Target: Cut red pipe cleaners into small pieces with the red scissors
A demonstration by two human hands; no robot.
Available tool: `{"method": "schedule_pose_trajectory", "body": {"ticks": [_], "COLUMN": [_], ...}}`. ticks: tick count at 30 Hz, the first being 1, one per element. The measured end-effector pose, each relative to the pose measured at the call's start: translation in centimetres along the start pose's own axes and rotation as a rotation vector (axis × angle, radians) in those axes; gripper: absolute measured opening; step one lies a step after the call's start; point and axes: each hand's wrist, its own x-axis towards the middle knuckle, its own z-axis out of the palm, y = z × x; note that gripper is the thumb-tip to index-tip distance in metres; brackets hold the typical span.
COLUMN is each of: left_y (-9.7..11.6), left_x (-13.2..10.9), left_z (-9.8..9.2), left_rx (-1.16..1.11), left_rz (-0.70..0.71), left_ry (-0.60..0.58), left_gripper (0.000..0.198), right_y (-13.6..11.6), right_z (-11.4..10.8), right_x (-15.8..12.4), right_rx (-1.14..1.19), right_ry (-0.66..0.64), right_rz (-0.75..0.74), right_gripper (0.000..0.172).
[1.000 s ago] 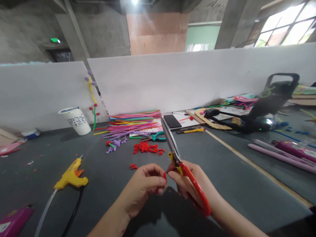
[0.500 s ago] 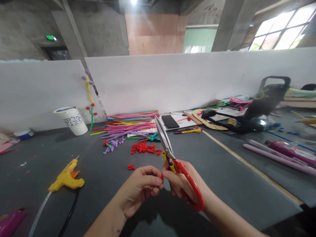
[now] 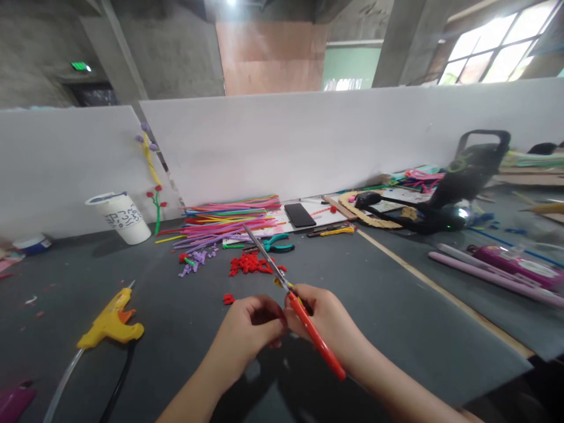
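My right hand [image 3: 328,314] is closed around red-handled scissors [image 3: 318,338]. Their blades point up and to the left and look nearly together. A small yellow piece [image 3: 277,282] shows beside the blades near the pivot. The fingers of my left hand [image 3: 249,329] are pinched, with the tips meeting my right fingers. The little red pipe cleaner piece seen in them just before is now hidden by the fingers. One red piece [image 3: 228,299] lies just beyond my left hand. Farther back is a pile of short red pipe cleaner pieces [image 3: 251,264].
A yellow glue gun [image 3: 112,320] lies at the left, its cord running toward me. Behind the pile are teal pliers [image 3: 278,242], bundled pipe cleaners [image 3: 229,217], a phone [image 3: 300,215] and a yellow cutter [image 3: 337,231]. A white cup [image 3: 126,218] stands back left; a black lamp [image 3: 476,170] stands right.
The scissors have turned, so their blades now lean farther left and appear closer to edge-on. The red piece in my left fingers has gone out of sight. The view has shifted slightly.
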Motion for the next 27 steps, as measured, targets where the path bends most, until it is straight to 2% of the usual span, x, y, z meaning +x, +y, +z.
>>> {"method": "schedule_pose_trajectory", "body": {"ticks": [4,7,14,19,27], "left_y": [0.0,0.9,2.3,2.1,1.8], "left_x": [-0.2,-0.5,-0.8,-0.8,-0.9], "left_z": [0.3,0.0,-1.5,-1.6,-1.2], "left_rx": [0.046,-0.002,-0.347,-0.392,-0.374], "left_rz": [0.012,0.032,0.143,0.193,0.218], "left_ry": [0.046,0.084,0.204,0.206,0.216], "left_gripper": [0.006,0.005,0.005,0.002,0.004], "right_y": [0.1,-0.3,-0.1,1.4,2.5], "right_z": [0.0,-0.4,-1.5,-1.4,-1.5], "right_x": [0.1,0.0,-1.3,-2.0,-2.6], "right_rx": [-0.034,-0.075,-0.544,-0.806,-0.903], "right_ry": [0.020,0.033,0.024,0.040,0.080], "right_rz": [-0.024,-0.061,-0.134,-0.181,-0.286], "right_gripper": [0.006,0.013,0.023,0.031,0.037]}}
